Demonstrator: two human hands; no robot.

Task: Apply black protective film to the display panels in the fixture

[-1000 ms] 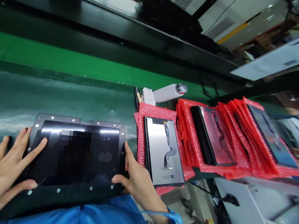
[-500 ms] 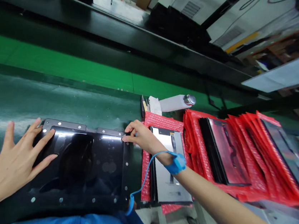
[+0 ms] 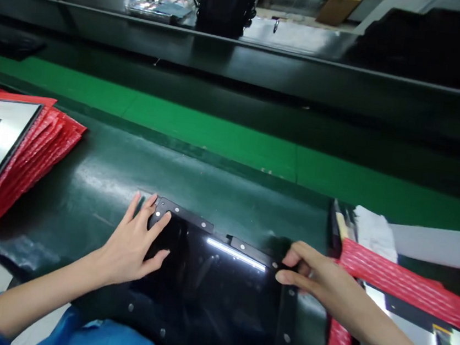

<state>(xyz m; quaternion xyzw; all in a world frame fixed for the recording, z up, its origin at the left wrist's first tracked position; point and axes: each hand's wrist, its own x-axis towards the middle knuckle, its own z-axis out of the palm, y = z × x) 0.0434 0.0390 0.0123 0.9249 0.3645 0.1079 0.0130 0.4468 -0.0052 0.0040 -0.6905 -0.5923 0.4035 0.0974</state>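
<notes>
Right hand point(image 3: 304, 267) has moved from the right edge to the far right corner of the black-framed, glossy dark rectangular panel point(image 3: 219, 298); handling seems centred there; its thumb and forefinger nearly meet, any hold cannot be told; left hand point(image 3: 128, 247) rests fingers spread at the far left corner, grasping nothing; panel lies on the dark green surface point(image 3: 196, 180), between flat red bubble-wrap pouches point(image 3: 50, 146) topped by a silver-backed display point(image 3: 11, 125) and a similar right-hand pile point(image 3: 401, 275); pouch contents hidden.

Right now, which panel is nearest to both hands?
The dark middle panel; the left panel and right panel are pale and lie on red wrapping.
</notes>
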